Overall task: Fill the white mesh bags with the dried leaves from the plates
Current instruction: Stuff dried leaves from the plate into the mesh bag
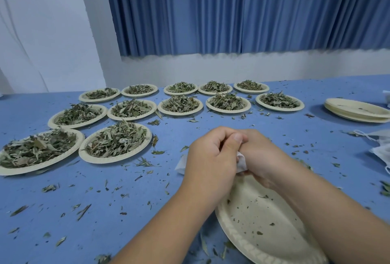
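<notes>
Head view: I see left hand (209, 158) and right hand (261, 156) gripping a crumpled mesh bag (241, 164), mostly hidden, above a ridged paper plate (253, 223).

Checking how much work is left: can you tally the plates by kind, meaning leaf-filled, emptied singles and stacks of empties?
Plates heaped with dried leaves: 12
Nearly empty plate nearest the person: 1
Stack of empty plates, far right: 1 (number within unclear)
Total: 14
</notes>
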Tool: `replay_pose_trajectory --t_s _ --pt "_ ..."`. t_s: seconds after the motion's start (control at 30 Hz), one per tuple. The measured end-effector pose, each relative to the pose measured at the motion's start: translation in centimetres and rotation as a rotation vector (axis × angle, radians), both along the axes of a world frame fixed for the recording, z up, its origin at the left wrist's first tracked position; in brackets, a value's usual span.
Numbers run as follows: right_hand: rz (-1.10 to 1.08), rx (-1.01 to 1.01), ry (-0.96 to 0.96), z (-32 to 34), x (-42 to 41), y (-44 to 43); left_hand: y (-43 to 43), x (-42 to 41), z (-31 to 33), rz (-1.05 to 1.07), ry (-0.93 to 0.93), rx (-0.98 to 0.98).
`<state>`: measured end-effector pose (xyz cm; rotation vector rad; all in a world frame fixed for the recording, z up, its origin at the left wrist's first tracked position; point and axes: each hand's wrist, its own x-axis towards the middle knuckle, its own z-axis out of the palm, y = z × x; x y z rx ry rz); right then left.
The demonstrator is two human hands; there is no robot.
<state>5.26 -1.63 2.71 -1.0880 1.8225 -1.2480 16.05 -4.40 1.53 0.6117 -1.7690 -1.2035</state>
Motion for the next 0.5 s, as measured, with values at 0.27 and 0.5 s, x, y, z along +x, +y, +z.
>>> replay_pose_trajectory --t_s 0.27,0.5 --pt "0.088 -0.045 -0.180 0.9 -1.0 0.9 -1.1 0.4 0.3 0.016 0.091 0.069" --pt "0.056 -0.160 -0.009 0.9 0.0 0.9 -0.3 0.8 1.2 -0.076 0.222 0.187"
